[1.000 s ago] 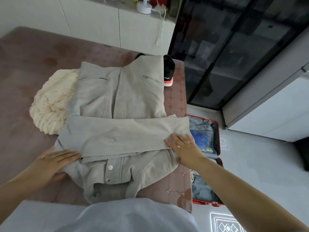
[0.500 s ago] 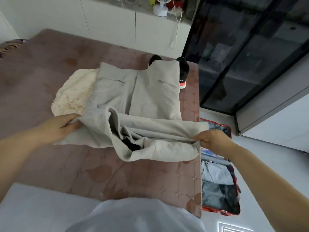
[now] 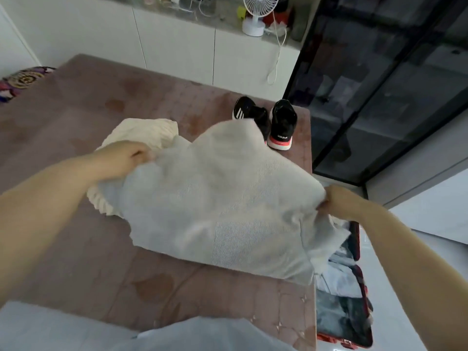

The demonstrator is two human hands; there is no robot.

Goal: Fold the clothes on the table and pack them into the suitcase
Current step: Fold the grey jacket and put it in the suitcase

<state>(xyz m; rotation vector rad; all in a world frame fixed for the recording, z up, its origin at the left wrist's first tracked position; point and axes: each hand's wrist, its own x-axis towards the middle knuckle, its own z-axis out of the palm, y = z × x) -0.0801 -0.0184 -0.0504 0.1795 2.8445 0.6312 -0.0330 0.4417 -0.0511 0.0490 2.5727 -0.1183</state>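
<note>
A dusty-pink quilted table [image 3: 76, 249] fills the room, with white cabinets behind it. The pale grey fabric jacket [image 3: 215, 198] hangs over the table, partly folded and blurred, so I can't tell whether its lower edge touches the cover. Its long axis runs side to side, stretched between two grips. The left hand [image 3: 121, 158] pinches the jacket's left end, fingers curled into the cloth, and the right hand [image 3: 339, 201] clutches its right end. The open red-rimmed suitcase [image 3: 355, 236] sits on the floor just right of the jacket and below it. That makes the right hand the nearer one, so the carry likely goes right and down. A cream ribbed knit sweater [image 3: 141, 130] lies left of the jacket, partly under it. Black sneakers [image 3: 281, 122] stand beyond the jacket.
</note>
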